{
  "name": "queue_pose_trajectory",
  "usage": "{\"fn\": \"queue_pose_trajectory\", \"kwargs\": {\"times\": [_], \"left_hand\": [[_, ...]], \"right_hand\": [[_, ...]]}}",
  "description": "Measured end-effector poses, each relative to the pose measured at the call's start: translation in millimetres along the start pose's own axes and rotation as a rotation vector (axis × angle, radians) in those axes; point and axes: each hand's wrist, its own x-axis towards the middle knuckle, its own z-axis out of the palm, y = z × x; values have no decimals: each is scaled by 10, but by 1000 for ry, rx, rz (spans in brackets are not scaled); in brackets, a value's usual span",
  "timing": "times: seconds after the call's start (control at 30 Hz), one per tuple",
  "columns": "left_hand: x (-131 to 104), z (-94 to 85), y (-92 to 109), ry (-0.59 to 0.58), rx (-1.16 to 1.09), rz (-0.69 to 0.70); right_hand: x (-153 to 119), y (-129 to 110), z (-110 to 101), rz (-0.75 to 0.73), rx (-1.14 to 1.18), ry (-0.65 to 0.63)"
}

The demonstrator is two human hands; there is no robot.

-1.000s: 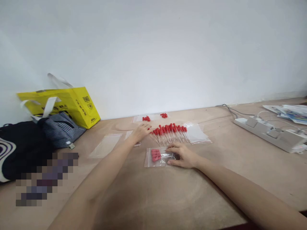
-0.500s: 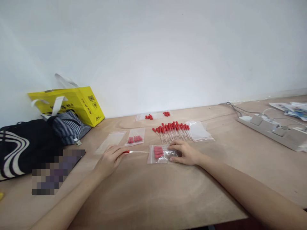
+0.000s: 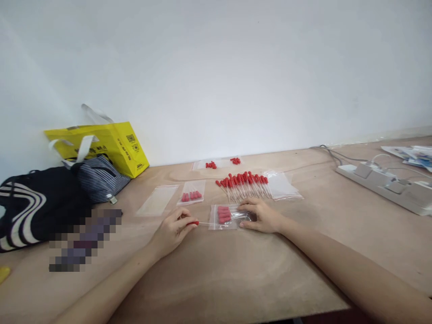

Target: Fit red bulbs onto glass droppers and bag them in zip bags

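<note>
Pinched between the thumb and fingers of my left hand point(image 3: 173, 230) is the red rubber bulb of a dropper point(image 3: 193, 222). Its thin clear tube points right and overlaps the left end of a clear zip bag point(image 3: 213, 220). Several red-bulbed droppers point(image 3: 223, 214) lie inside that bag, bulbs to the left. My right hand point(image 3: 261, 216) grips the bag's right end, fingers and thumb curled on the plastic. Just behind is a fanned pile of loose red-bulbed droppers point(image 3: 243, 182). Another bag holding droppers point(image 3: 191, 195) lies farther back to the left.
A flat clear bag point(image 3: 158, 201) lies at left, and a stack of bags point(image 3: 283, 185) right of the pile. More red bulbs point(image 3: 211, 165) sit near the wall. A yellow bag point(image 3: 135, 153), a black bag point(image 3: 50, 202) and a power strip point(image 3: 378, 184) flank the table.
My left hand has moved right and slightly nearer with the dropper, bringing its tube over the left end of the zip bag. My right hand stays on the bag.
</note>
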Motion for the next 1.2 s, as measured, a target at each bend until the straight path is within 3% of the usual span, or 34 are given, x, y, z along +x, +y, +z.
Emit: {"fn": "queue_pose_trajectory", "kwargs": {"times": [0.17, 0.27, 0.4, 0.53, 0.63, 0.97, 1.2], "left_hand": [[143, 102, 171, -197, -178, -178], [230, 170, 225, -210, -314, -357], [266, 226, 187, -176, -646, -600], [221, 200, 79, -317, -954, -700], [202, 170, 25, -404, -1006, -682], [364, 102, 180, -552, -739, -283], [310, 277, 236, -414, -539, -327]], "right_hand": [[-4, 4, 6, -1, 5, 3], [-5, 9, 12, 6, 4, -2], [-4, 6, 7, 5, 5, -9], [-5, -18, -19, -4, 0, -12], [-10, -42, -37, 1, -20, -18], [-6, -34, 0, -2, -7, -49], [-10, -34, -28, -16, 18, -55]]}}
